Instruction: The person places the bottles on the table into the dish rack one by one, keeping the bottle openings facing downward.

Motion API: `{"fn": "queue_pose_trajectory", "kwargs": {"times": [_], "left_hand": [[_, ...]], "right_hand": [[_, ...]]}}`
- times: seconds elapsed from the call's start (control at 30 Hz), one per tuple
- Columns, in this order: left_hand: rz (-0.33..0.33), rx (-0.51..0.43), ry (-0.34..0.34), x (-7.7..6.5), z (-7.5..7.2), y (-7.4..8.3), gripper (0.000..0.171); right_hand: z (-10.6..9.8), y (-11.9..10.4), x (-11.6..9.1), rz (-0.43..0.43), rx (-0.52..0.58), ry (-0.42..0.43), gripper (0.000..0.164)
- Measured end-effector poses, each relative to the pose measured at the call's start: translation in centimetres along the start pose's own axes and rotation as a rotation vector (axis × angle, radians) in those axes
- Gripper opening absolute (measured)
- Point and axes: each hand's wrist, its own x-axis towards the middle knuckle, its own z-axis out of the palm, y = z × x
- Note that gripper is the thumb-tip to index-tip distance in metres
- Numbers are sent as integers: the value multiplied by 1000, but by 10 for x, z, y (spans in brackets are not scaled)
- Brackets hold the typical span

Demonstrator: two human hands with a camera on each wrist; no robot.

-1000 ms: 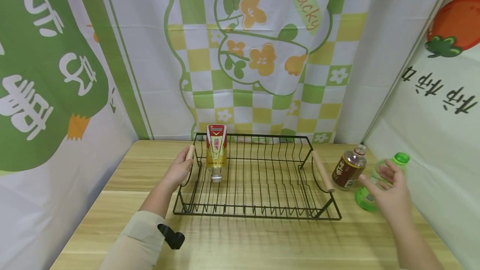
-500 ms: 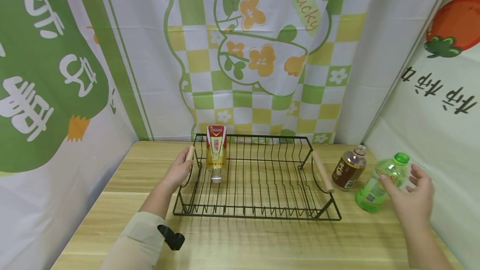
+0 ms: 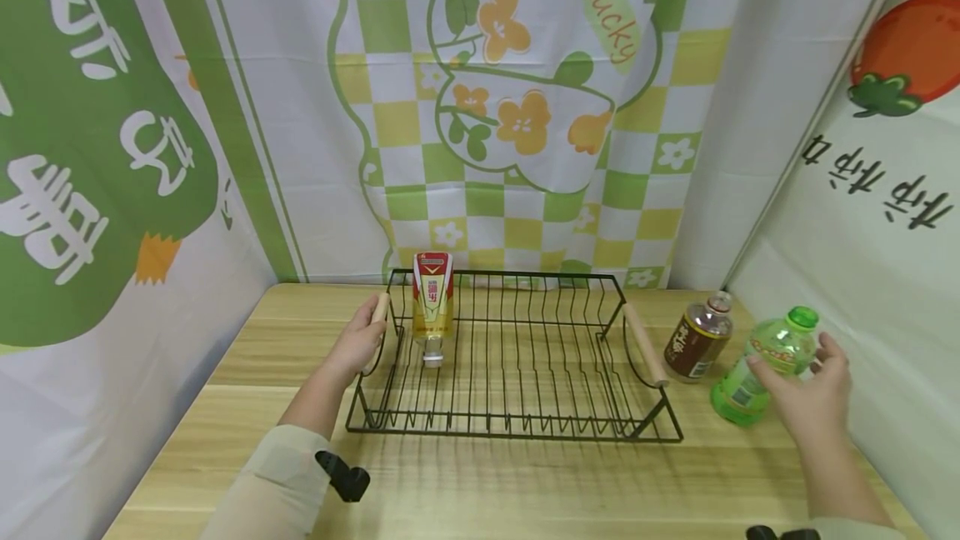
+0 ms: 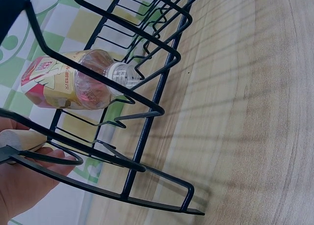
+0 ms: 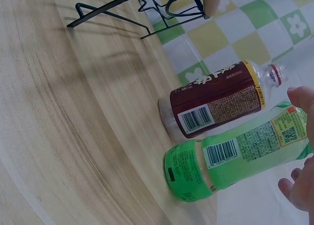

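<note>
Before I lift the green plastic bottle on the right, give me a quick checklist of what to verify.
1. Left hand holding the pale wooden handle of the black wire rack: ok.
2. Green plastic bottle upright: ok.
3. Right hand gripping it: not ok; thumb and fingers are spread around it, not closed.
4. Green cap tight: cannot tell; it is on.
5. Green bottle free of the clear plastic bottle with the brown label: cannot tell; they stand close.
6. Clear plastic bottle with the red-and-gold label inside the rack: ok.
</note>
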Motion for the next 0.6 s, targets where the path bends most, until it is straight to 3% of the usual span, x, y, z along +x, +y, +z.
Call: {"fn": "queue_pose_trajectory", "kwargs": {"times": [0.6], "left_hand": [[-7, -11, 1, 0, 0, 0, 63]], "right_hand": [[7, 8, 9, 55, 0, -63, 107]]}}
